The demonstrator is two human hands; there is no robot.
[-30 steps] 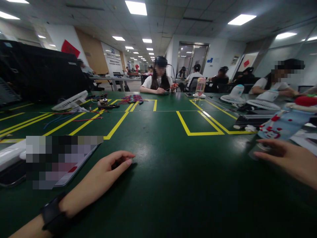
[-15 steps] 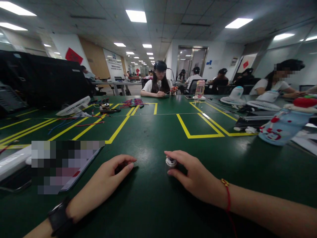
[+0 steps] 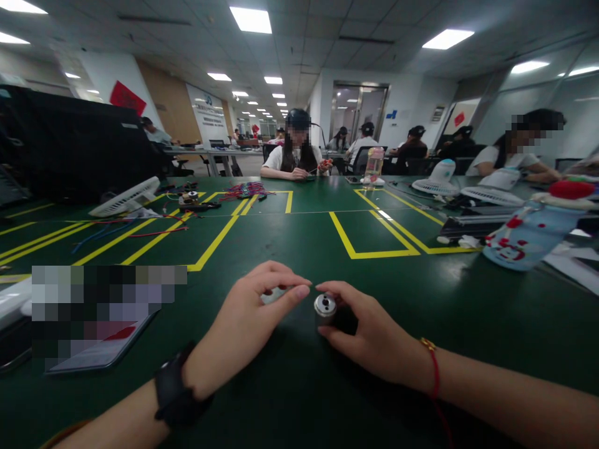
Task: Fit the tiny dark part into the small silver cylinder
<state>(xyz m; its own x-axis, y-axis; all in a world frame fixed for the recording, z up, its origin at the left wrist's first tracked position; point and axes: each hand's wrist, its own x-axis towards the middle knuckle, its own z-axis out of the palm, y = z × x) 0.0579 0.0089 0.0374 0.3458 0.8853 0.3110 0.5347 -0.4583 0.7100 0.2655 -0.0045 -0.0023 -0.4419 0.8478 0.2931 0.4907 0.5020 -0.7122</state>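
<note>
A: In the head view, what does each hand hold?

B: The right hand (image 3: pixel 369 337) has a closed grip on a small metal cylinder (image 3: pixel 324 306). It stands upright on the green table (image 3: pixel 299 249), near the front edge, and its round top with small holes faces up. The left hand (image 3: pixel 248 318) is just beside it. Its thumb and forefinger are pinched on a small pale part (image 3: pixel 274 295), but the fingers cover most of it, so I cannot tell what it is.

A: Do the two hands touch?

B: The fingertips are very near, just above the cylinder. I cannot tell if they touch.

A: How to do this step well?

B: I think the right hand should keep the cylinder steady and upright, and the left hand should bring the small part slowly over the top, without a tilt.

A: What else is around?

B: A tablet (image 3: pixel 103 337) lies at the left, a patterned bottle (image 3: pixel 528 240) lies at the right, and coloured wires (image 3: pixel 246 189) are farther back between yellow tape lines (image 3: pixel 374 252). Other people sit at the far side.
</note>
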